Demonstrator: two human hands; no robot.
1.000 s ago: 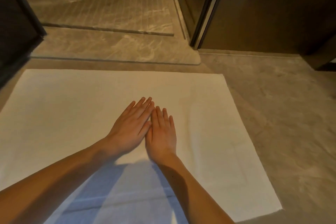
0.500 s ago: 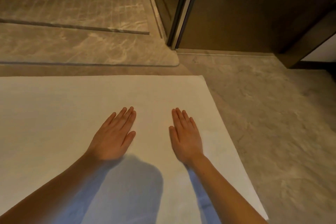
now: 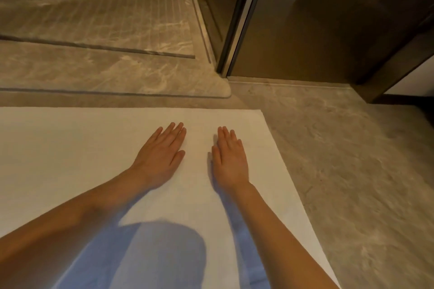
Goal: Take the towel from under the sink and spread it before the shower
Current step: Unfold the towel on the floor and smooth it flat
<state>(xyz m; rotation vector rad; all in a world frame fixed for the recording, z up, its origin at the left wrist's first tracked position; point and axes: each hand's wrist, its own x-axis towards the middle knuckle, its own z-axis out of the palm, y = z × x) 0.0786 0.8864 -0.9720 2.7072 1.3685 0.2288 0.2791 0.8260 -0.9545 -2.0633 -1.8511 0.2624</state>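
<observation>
A white towel (image 3: pixel 70 148) lies flat and unfolded on the stone floor, its far edge parallel to the raised marble shower threshold (image 3: pixel 117 77). My left hand (image 3: pixel 160 155) rests palm down on the towel with straight fingers. My right hand (image 3: pixel 229 157) lies flat on the towel a short gap to the right, fingers straight and together. Both hands sit in the towel's right half, near its far right corner. My own shadow falls on the near part of the towel.
Beyond the threshold is the grooved shower floor (image 3: pixel 105 7). A dark metal door frame (image 3: pixel 237 30) and a brown wall panel (image 3: pixel 317 30) stand at the right. Bare stone floor (image 3: pixel 352 171) stretches right of the towel.
My hands, side by side and touching a second ago, have slid apart across the towel. The view has shifted right and closer to the towel.
</observation>
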